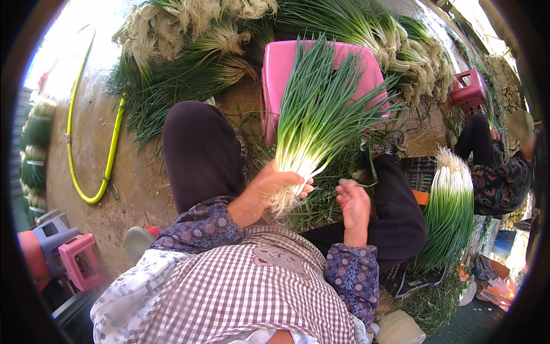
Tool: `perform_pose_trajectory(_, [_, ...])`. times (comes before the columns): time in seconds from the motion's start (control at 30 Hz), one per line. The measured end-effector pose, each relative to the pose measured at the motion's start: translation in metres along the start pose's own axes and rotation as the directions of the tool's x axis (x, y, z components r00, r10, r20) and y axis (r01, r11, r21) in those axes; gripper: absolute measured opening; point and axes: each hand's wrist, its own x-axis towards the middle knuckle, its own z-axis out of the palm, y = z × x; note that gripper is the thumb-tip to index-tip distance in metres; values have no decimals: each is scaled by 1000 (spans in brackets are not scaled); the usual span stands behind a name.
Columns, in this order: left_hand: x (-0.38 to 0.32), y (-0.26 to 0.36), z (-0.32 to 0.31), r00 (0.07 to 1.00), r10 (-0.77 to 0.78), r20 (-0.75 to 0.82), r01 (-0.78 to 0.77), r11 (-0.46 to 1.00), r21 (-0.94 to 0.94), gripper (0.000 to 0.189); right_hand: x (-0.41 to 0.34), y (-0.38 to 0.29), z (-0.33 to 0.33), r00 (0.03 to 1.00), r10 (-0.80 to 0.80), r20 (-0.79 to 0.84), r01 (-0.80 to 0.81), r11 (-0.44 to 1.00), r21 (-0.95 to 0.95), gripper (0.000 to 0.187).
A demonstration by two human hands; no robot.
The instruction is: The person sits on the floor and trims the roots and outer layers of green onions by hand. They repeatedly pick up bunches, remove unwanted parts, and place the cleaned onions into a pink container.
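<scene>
My left hand [258,193] grips a bunch of scallions [318,112] around its white stems, just above the pale, stringy roots. Its green leaves fan out away from me over a pink plastic stool [279,69]. Apart from the bunch, on its right side, my right hand [354,208] is raised with curled fingers. A thin green leaf trails close to those fingertips; whether they pinch it is unclear. Loose scallion trimmings [316,215] cover the ground between my legs.
Piled scallions lie beyond the stool, at left [172,81] and right [369,34]. A large scallion bundle [451,215] rests on a black crate [414,172]. Another person [500,180] sits at far right. A yellow hose [112,150] curves along the wet floor; small stools [79,258] stand at lower left.
</scene>
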Motion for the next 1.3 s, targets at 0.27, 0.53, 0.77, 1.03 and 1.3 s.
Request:
perform_pose_trajectory(0.27, [6,-6,-11,998,-35,51,36,999,-9,40,-28,-17,63,740,-612,279,650,544,-531,9])
perform_pose_trajectory(0.53, [9,-12,-13,1000,-1,24,2,1000,-25,43,7,-32,96,791,-548,272,590,566,-577,13])
perform_pose_trajectory(0.77, [6,-13,-12,999,12,39,-11,1000,-20,43,19,-22,89,742,-610,278,655,569,-498,14])
perform_pose_trajectory(1.03, [10,-14,-14,998,-9,66,12,999,-43,44,22,-19,79,832,-523,188,541,689,-482,16])
perform_pose_trajectory(1.3, [12,-14,-18,994,-10,109,17,998,-64,44,25,-23,83,832,-537,140,547,749,-375,16])
